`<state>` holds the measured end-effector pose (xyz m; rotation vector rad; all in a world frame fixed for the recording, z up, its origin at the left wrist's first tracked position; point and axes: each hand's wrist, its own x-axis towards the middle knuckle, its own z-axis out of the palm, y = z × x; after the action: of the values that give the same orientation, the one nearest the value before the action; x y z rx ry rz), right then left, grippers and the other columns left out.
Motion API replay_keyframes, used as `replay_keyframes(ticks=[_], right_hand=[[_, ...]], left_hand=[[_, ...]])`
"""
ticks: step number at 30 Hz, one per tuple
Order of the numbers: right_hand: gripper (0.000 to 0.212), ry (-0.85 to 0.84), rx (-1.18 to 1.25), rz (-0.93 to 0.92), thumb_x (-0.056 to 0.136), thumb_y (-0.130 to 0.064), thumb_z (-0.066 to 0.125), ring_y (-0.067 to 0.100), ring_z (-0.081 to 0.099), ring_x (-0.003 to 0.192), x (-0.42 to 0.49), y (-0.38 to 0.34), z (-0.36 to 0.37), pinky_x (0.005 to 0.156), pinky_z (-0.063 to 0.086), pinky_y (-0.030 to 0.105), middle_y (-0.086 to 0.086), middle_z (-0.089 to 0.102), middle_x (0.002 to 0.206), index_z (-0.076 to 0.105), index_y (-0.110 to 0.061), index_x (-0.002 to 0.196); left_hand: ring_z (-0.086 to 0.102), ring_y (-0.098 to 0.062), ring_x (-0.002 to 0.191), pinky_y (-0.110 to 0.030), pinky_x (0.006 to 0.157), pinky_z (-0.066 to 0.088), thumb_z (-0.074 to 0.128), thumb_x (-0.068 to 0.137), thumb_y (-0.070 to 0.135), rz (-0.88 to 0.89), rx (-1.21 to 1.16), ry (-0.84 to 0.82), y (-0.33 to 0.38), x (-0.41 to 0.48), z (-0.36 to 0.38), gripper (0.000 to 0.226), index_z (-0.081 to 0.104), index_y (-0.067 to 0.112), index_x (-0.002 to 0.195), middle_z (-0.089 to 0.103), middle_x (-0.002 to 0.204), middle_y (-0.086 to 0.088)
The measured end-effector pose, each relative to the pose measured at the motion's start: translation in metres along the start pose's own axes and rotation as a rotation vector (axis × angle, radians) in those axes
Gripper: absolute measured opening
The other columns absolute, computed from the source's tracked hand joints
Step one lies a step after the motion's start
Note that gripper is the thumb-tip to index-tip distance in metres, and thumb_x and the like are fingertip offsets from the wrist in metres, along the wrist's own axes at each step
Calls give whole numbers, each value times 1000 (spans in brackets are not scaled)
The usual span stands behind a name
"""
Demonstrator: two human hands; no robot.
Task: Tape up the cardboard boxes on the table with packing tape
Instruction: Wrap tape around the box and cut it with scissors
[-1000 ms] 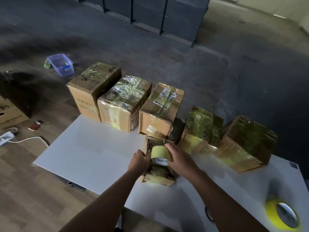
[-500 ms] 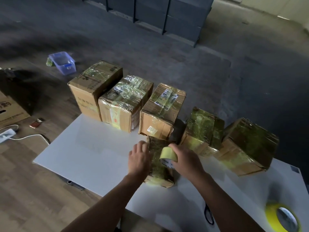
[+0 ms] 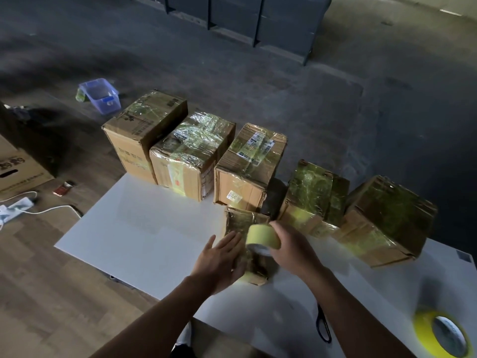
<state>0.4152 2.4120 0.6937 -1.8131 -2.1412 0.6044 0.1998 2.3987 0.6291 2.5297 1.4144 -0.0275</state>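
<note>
A small cardboard box (image 3: 241,223) wrapped in shiny tape lies on the white table (image 3: 144,228) in front of me. My right hand (image 3: 291,248) grips a yellowish roll of packing tape (image 3: 263,236) held over the box's top. My left hand (image 3: 219,259) lies flat with straight fingers against the box's left side. Several larger taped cardboard boxes (image 3: 247,166) stand in a row along the table's far edge.
A second yellow tape roll (image 3: 444,334) lies at the table's near right corner, and black scissors (image 3: 324,326) lie near my right forearm. On the floor to the left are a purple plastic bin (image 3: 100,95), a cardboard carton (image 3: 18,166) and a white power strip (image 3: 15,205).
My left hand slid from the box's top down to its left side with fingers stretched out. My right hand carried the tape roll slightly forward and tilted it over the box.
</note>
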Motion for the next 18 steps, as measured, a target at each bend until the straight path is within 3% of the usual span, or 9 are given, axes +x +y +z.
replay_keyframes(ticks=[2,5,7,10,15,18], right_hand=[[44,-1,-66,5,78,-19,72,22,61,97,0,9,-12,75,50,28,3,64,108,57,-18,119],[45,-57,-78,55,80,-22,71,22,59,103,-4,17,-17,82,49,30,3,63,112,55,-18,122],[49,-56,-81,60,82,-22,70,22,58,107,-3,17,-13,86,47,30,4,62,118,53,-17,127],[51,-47,-89,57,83,-23,70,21,58,109,0,17,-10,87,48,30,3,62,121,51,-18,130],[45,-2,124,126,81,-22,72,9,56,97,-8,24,-4,71,41,13,-9,57,106,50,-25,120],[38,22,124,134,83,-24,70,11,57,97,-10,25,1,73,42,16,-9,57,103,51,-22,116]], left_hand=[[-3,-12,149,-47,119,-1,16,98,53,-9,38,-28,0,2,-3,63,13,26,154,9,162,5],[3,-24,150,-56,118,-5,19,98,54,14,133,-28,11,10,-10,65,21,19,152,17,161,-4],[0,-26,149,-50,118,-10,23,98,48,51,88,15,22,16,-8,64,21,14,152,16,161,-8],[-13,-20,147,-38,118,-12,22,95,53,117,-21,-4,34,18,2,73,0,15,155,1,162,-6],[-16,-24,146,-41,114,-19,18,86,68,158,47,-30,30,15,10,91,-11,13,153,-8,161,-8],[-9,-26,148,-42,114,-18,25,87,65,154,61,-37,30,16,10,92,-8,10,153,-3,162,-12]])
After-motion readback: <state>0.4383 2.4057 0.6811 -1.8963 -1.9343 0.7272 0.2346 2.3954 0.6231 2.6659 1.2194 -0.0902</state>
